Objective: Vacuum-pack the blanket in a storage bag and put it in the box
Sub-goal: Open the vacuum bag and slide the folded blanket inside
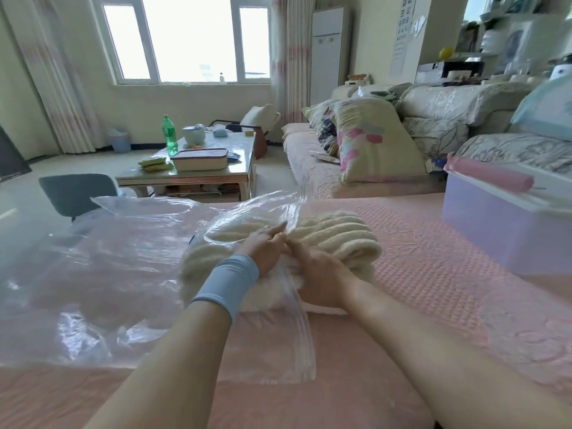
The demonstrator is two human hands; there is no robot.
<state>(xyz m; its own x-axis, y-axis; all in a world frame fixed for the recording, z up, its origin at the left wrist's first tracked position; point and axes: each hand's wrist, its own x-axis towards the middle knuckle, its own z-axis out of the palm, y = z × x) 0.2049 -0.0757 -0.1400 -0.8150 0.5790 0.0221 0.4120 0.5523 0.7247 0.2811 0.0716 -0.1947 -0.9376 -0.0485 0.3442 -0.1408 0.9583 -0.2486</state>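
Observation:
A cream, fluffy folded blanket [337, 239] lies on the pink bed cover, its left half inside the mouth of a large clear storage bag [123, 261] that spreads to the left. My left hand [266, 249], with a blue wristband, rests on top of the blanket at the bag's opening, fingers stretched along the raised plastic edge. My right hand [322, 280] grips the blanket's near side where the bag's zip edge [301, 329] crosses it. A translucent storage box [495, 236] with a pink-handled lid stands at the right.
The pink bed cover [433, 289] fills the foreground. Beyond it stand a grey chair [74, 193], a low table [192, 174] with a green bottle and a container, and a sofa [356, 156] piled with pillows.

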